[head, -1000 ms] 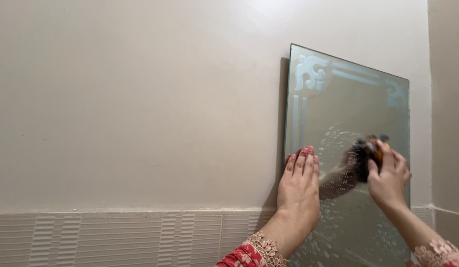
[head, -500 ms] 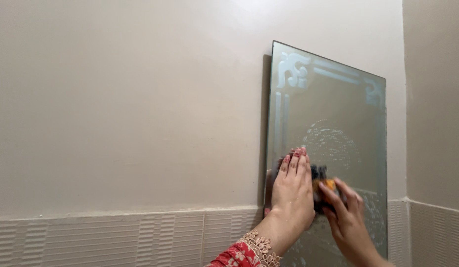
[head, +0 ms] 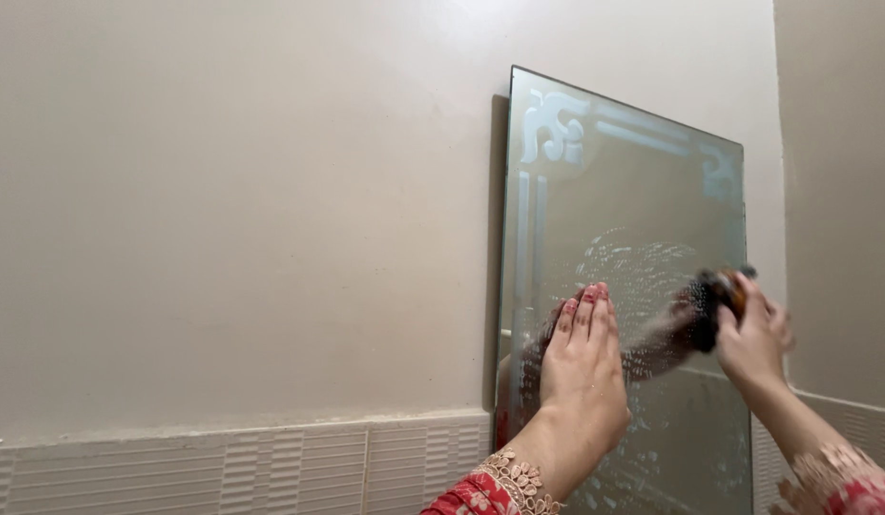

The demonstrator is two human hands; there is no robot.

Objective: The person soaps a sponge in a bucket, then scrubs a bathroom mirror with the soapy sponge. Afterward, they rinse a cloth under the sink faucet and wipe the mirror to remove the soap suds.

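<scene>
Since half a second ago I see the right hand (head: 752, 339) swing up and out from just beside the left, so it now sits near the right edge of the rectangular frameless wall mirror with frosted corner patterns (head: 633, 181). It is curled tight around a small dark scrubbing pad with an orange patch (head: 714, 300), which it presses against the glass; the pad blurs (it is moving fast), so I cannot make out its exact shape. The left hand (head: 583, 367) has barely shifted: it lies flat and open on the lower left part of the mirror, fingers together and pointing up, holding nothing. Between the two hands the glass carries arcs of soapy white droplets (head: 643, 262), with more spatter lower down. A red sleeve with a beige lace cuff (head: 495, 486) covers the left wrist. The mirror hangs on a plain beige wall (head: 242, 210), above a band of ribbed pale tiles (head: 223, 467).
</scene>
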